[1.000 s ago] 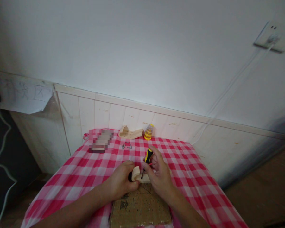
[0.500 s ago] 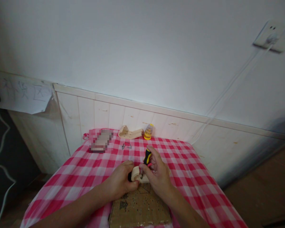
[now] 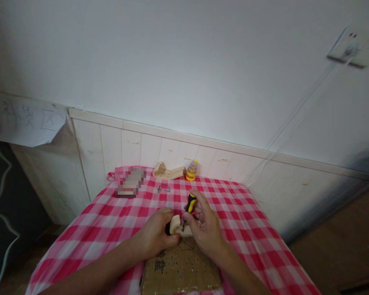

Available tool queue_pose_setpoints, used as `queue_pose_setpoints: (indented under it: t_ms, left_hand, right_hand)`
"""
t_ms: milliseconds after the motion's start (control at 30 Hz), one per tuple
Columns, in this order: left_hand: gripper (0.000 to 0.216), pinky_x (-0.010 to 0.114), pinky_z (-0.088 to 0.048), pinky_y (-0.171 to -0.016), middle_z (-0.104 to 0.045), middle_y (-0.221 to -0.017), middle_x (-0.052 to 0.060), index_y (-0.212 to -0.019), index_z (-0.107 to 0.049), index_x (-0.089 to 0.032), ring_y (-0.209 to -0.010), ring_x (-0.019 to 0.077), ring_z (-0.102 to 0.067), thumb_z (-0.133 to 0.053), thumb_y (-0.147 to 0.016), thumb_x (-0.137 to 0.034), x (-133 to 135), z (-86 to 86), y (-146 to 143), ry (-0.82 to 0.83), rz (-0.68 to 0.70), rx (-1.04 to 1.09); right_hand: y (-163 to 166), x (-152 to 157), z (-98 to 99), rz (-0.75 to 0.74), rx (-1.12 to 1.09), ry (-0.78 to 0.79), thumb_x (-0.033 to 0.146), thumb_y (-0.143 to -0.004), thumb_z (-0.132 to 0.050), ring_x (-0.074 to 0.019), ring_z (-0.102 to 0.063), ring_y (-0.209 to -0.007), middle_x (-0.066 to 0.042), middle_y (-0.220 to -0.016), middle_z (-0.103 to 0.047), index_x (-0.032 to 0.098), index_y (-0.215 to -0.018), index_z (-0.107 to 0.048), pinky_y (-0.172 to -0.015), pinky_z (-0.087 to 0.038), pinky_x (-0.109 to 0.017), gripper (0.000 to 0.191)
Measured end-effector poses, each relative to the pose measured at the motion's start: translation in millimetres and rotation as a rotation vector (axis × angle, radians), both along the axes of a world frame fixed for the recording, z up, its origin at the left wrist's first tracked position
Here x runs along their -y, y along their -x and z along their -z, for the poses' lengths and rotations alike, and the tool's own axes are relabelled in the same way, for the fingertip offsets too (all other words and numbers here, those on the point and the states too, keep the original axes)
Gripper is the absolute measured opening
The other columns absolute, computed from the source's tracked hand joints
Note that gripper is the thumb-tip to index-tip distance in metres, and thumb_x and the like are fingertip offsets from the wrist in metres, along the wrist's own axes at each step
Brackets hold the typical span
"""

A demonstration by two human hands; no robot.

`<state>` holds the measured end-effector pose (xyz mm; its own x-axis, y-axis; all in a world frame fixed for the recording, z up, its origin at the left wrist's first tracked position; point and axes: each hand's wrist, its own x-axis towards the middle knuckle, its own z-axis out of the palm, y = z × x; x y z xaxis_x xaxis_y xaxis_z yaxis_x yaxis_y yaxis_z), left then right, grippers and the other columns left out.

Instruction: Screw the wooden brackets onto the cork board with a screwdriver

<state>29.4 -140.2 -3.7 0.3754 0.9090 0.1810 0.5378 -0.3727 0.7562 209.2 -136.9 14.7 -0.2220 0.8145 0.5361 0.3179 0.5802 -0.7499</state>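
My left hand (image 3: 158, 231) is closed round the left end of a pale wooden piece (image 3: 174, 224) with a curved end; a black part shows between its fingers and the wood. My right hand (image 3: 206, 227) grips a yellow and black screwdriver (image 3: 190, 203), its thumb and fingers round the handle. The tool stands nearly upright, its tip down at a small dark metal part, probably a screw, on the wood. Part of the wooden piece is hidden behind my right hand. Beneath it lies a brown cardboard sheet (image 3: 181, 272) dotted with holes.
A red-and-white checked cloth (image 3: 246, 229) covers the table. Toward the wall stand another wooden piece (image 3: 169, 173) and a yellow bit container (image 3: 192, 170). Small metal pieces (image 3: 164, 188) lie before them, left of a blurred-out object (image 3: 130, 182)'s right side. A wall closes off the far edge.
Both hands stay in nearly the same place on the wooden piece and the screwdriver. The right fingers have shifted slightly round the handle.
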Motion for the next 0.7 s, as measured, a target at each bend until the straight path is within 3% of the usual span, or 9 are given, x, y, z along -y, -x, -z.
queue_pose_setpoints:
  t_ms: [367, 700]
  left_hand:
    - [0.014, 0.030, -0.038, -0.069, -0.051, -0.079, 0.000, -0.073, -0.048, -0.021, -0.075, 0.0181, -0.051, -0.061, -0.070, -0.024, 1.5, -3.0, -1.1, 0.026, -0.008, 0.007]
    - [0.015, 0.030, -0.039, -0.070, -0.053, -0.080, 0.000, -0.073, -0.048, -0.021, -0.077, 0.0185, -0.052, -0.062, -0.071, -0.024, 1.0, -3.7, -0.3, 0.008, 0.000, -0.010]
  right_hand:
    - [1.3, 4.0, -6.5, 0.049, 0.072, -0.008, 0.019, -0.088, -0.063, -0.0204, -0.069, -0.096, -0.006, -0.118, -0.067, 0.030, -0.142, -0.051, -0.078, -0.061, -0.032, 0.057]
    - [0.6, 3.5, -4.4, -0.045, -0.048, 0.043, 0.018, -0.094, -0.054, -0.0178, -0.070, -0.089, -0.008, -0.110, -0.069, 0.029, -0.148, -0.042, -0.078, -0.061, -0.032, 0.057]
